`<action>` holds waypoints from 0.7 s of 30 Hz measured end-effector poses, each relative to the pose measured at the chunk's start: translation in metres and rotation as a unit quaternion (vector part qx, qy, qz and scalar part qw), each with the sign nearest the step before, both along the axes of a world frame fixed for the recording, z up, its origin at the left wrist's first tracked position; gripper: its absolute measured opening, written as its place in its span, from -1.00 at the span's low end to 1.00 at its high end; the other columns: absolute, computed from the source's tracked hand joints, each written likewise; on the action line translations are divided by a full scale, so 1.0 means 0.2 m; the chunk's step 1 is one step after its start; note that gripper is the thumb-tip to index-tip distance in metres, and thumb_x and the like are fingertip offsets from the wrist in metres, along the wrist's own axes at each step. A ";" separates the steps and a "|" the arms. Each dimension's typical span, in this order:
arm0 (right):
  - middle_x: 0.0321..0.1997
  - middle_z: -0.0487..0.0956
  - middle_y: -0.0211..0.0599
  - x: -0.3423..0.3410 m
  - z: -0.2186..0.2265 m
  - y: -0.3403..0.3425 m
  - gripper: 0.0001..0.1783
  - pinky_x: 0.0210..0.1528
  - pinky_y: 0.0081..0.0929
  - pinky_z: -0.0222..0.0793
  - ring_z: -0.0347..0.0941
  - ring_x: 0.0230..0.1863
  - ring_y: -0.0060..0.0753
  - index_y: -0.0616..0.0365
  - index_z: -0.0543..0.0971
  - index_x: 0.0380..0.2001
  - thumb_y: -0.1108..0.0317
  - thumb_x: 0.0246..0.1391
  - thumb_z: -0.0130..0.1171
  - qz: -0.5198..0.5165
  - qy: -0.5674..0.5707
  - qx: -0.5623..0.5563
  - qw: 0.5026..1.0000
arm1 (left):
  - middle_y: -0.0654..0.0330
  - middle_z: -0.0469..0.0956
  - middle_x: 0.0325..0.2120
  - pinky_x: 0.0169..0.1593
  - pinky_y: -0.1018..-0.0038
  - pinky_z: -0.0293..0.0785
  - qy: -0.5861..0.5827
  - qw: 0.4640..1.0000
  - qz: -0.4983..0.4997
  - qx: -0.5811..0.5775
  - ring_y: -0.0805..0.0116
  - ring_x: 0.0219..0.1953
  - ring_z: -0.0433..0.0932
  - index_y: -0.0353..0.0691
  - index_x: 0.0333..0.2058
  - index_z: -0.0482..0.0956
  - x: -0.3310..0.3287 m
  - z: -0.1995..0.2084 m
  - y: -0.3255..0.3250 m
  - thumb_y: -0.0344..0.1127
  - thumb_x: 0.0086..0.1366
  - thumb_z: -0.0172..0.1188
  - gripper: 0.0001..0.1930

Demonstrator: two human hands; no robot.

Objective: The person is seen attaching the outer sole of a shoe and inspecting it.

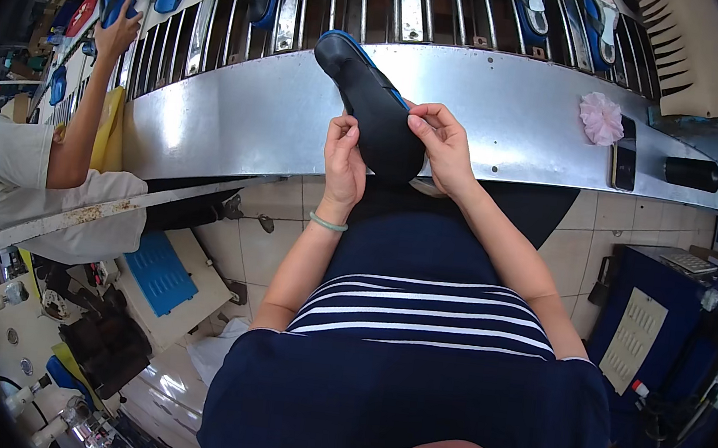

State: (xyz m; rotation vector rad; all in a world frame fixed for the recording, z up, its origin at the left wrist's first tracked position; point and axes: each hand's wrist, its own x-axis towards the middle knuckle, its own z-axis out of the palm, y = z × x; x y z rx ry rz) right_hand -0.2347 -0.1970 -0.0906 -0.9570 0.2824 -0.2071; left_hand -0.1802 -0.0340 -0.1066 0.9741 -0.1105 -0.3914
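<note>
Between my hands is a black sandal (376,119) with a blue edge, its broad dark sole side turned up toward me. Its narrower end points away and to the left, over the metal ledge. My left hand (346,160) closes on the sandal's left side, thumb against forefinger; a pale green bangle circles that wrist. On the right side, my right hand (442,145) pinches the sandal's edge between thumb and fingers. The inner fingers of both hands are partly hidden.
Beyond the metal ledge (239,115) runs a roller conveyor (330,2) carrying several blue and black sandals. A pink scrunchie (601,118), a phone (624,156) and a black bottle (697,174) lie on the right. At left, a co-worker's hand (117,31) touches a blue sandal.
</note>
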 end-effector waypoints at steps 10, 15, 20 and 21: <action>0.15 0.49 0.07 0.04 0.02 -0.05 -0.88 0.14 -0.50 0.41 0.51 0.01 -0.42 0.29 0.56 -0.26 0.54 0.12 0.25 -0.008 0.019 0.008 1.000 | 0.24 0.39 -0.10 0.15 0.50 0.25 -0.003 1.000 0.000 0.024 0.46 -0.02 0.37 -0.17 -0.20 0.35 -0.03 0.09 -0.06 -0.50 0.27 0.16 -0.81; 0.18 0.46 0.07 0.04 0.02 -0.07 -0.80 0.14 -0.49 0.43 0.50 0.06 -0.39 0.31 0.56 -0.24 0.64 0.02 0.28 0.011 0.008 -0.010 1.000 | 0.26 0.40 -0.11 0.09 0.54 0.31 0.006 1.000 -0.005 0.010 0.51 -0.06 0.39 -0.17 -0.26 0.33 -0.02 0.08 -0.05 -0.47 0.28 0.20 -0.80; 0.28 0.37 0.04 0.01 0.03 -0.04 -0.65 0.25 -0.42 0.34 0.36 0.25 -0.30 0.30 0.53 -0.19 0.75 -0.10 0.28 0.044 -0.032 -0.018 0.998 | 0.26 0.44 -0.15 0.07 0.52 0.34 -0.002 1.000 -0.001 0.021 0.52 -0.10 0.42 -0.13 -0.31 0.32 -0.01 0.05 -0.03 -0.43 0.28 0.25 -0.78; 0.29 0.36 0.04 0.01 0.03 -0.03 -0.65 0.27 -0.41 0.32 0.35 0.27 -0.29 0.30 0.52 -0.18 0.75 -0.09 0.27 0.043 -0.037 -0.027 0.998 | 0.26 0.45 -0.17 0.07 0.51 0.35 0.002 1.000 0.002 0.023 0.52 -0.11 0.43 -0.13 -0.31 0.32 0.00 0.05 -0.03 -0.42 0.28 0.25 -0.78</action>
